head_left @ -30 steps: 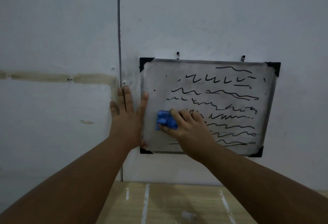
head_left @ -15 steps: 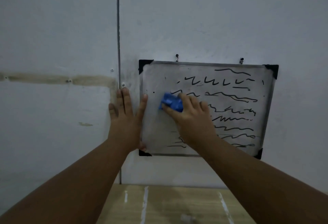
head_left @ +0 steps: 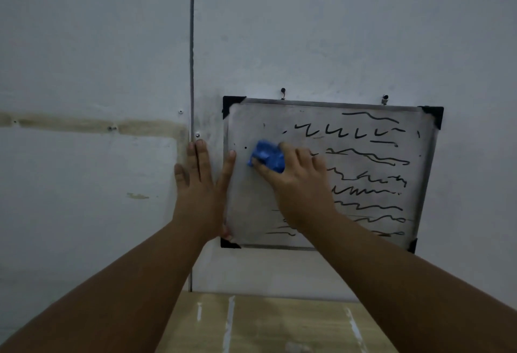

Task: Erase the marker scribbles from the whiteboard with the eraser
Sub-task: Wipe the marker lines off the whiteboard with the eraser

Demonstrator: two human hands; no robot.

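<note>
Facing a pale grey wall [head_left: 335, 31] with a small framed whiteboard [head_left: 251, 201] hung from 2 hooks [head_left: 283, 91] at its top edge. Black caps [head_left: 230, 102] on all 4 corners of the board. To the left, a thin vertical strip [head_left: 192, 45] down the wall and a brownish horizontal stain [head_left: 92, 124] ending at that strip. Below, the edge of a light wooden table [head_left: 265, 324] with white streaks.

Left hand [head_left: 200, 184] flat on the wall just beside the board's left edge, fingers straight and spread, holding nothing, 1 fingertip reaching onto that edge and the thumb down near the lower left corner. Right hand [head_left: 299, 184] pressed to the board's upper left area, fingers curled round a blue eraser [head_left: 267, 158], forearm crossing the bottom edge and hiding part of the lowest rows.

Black wavy scribbles [head_left: 369, 156] in about 8 rows across the middle and right of the board; left third smudged grey and mostly wiped, with a few stray dots.

Compared with 1 second ago: eraser and right hand higher, up from the lower left area toward the upper left. Left ends of the 2nd and 3rd rows no longer showing. Left hand in the same spot.
</note>
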